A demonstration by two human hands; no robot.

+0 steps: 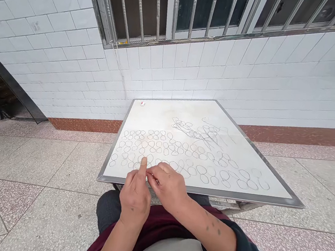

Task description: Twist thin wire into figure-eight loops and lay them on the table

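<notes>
Close together at the near edge of a white table [156,115] are my two hands. The index finger of my left hand [136,194] points up with a tan wrap on its tip, and its other fingers are curled. My right hand [169,184] pinches with thumb and fingertips right beside it; whatever lies between the fingertips is too small to make out. Many thin dark rings [224,175] lie in rows over the near half of the table. Behind them is a tangled heap of thin dark strands [196,132].
A small white and red item [142,103] sits at the table's far left corner. Beyond the table stands a white tiled wall [174,74] with barred windows [213,11]. My knee [108,206] is under the near left edge.
</notes>
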